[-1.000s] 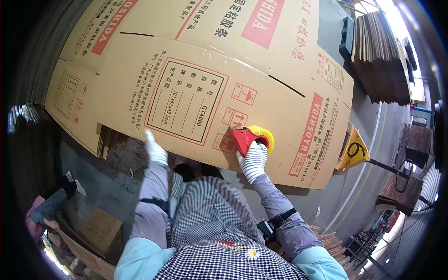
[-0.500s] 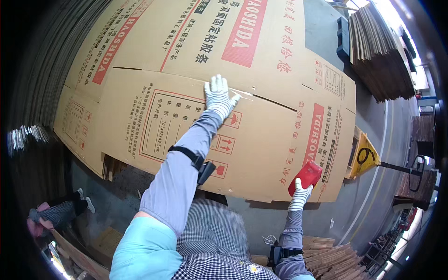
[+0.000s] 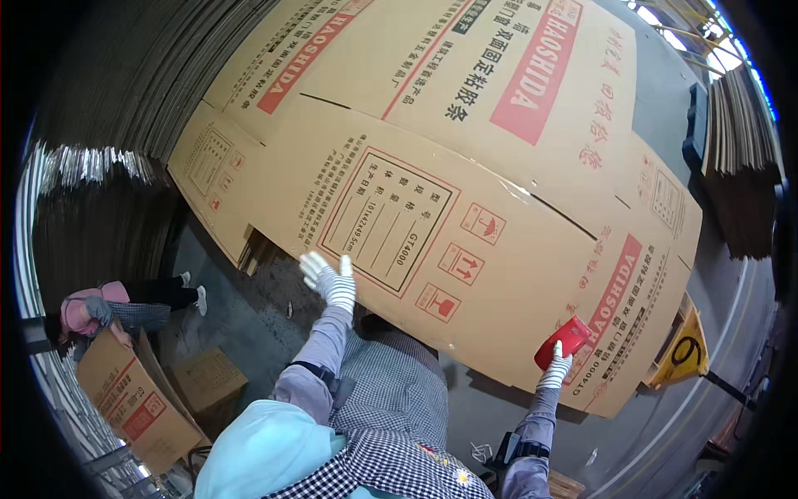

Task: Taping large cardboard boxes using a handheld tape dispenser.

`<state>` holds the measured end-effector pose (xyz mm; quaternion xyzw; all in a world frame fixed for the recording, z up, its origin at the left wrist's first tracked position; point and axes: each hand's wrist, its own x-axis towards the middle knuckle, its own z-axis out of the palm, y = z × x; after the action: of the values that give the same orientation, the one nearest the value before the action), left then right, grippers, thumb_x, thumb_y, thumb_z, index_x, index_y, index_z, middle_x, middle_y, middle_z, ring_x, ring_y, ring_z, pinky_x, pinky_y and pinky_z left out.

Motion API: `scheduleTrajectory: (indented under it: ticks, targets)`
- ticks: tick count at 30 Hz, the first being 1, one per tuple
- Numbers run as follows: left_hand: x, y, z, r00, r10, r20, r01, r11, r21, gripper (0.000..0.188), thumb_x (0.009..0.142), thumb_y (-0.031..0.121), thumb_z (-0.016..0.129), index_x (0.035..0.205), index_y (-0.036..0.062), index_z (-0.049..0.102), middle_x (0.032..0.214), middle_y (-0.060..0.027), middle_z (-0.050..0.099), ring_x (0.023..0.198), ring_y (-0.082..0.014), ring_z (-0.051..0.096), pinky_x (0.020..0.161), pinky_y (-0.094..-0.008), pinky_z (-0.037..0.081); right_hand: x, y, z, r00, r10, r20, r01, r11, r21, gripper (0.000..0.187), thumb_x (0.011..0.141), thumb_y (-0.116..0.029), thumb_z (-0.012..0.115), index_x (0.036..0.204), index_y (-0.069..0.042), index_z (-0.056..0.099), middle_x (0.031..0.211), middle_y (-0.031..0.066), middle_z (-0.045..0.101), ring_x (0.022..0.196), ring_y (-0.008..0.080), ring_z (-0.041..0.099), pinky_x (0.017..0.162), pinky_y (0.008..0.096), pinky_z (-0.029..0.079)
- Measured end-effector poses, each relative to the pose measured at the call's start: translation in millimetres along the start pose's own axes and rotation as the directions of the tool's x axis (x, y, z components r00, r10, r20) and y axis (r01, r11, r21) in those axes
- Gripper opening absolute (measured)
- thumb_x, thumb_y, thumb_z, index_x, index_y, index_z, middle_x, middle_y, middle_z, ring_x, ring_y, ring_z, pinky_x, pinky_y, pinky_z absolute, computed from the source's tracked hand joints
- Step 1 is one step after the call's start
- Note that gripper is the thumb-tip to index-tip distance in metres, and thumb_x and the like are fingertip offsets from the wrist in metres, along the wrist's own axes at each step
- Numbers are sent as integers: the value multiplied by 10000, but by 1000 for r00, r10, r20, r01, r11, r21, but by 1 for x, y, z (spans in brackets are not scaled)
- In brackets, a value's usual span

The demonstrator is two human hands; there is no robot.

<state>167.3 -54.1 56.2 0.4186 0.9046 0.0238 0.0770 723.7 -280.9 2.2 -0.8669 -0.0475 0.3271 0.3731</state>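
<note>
A large flat sheet of brown cardboard (image 3: 391,125), printed in red and black, stretches across in front of me. A shiny strip of clear tape (image 3: 504,185) lies along its fold line, next to a dark slot. My left hand (image 3: 330,281), in a white striped glove, is over the sheet's near left edge with the fingers spread, holding nothing; whether it touches the board I cannot tell. My right hand (image 3: 559,368), gloved alike, is closed around a red tape dispenser (image 3: 565,339) over the near right part of the sheet.
Tall stacks of cardboard stand at the left (image 3: 108,108) and far right (image 3: 740,158). A yellow triangular piece (image 3: 682,351) with a dark handle is beside the sheet's right edge. At the lower left, a person (image 3: 125,308) holds a printed carton (image 3: 137,399).
My left hand has lifted off the fold line and come back toward the near left edge. The view has turned, so the sheet appears shifted right. My right hand keeps the tape dispenser.
</note>
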Motion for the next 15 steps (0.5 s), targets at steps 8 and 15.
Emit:
scheduleTrajectory:
  ticks: [8,15]
  targets:
    - [29,-91,-31,918,-210,337,290,-225,-930,505,900,265,680,1337,83,503,1237,-120,597,1105,-284,587,934,-492,511,-26,-67,21,925,-35,379,-104,935,339,426,895,-410,679,1138,-68,605,984,32,658,852,168,633,775,330,536]
    - [-189,26,-30,756,141,639,649,-292,-703,502,855,142,735,1314,60,548,1216,-68,622,1106,-203,584,952,-375,487,-28,-97,36,818,-252,517,91,944,317,246,846,-158,724,1042,-76,600,826,-43,577,747,91,552,728,250,472]
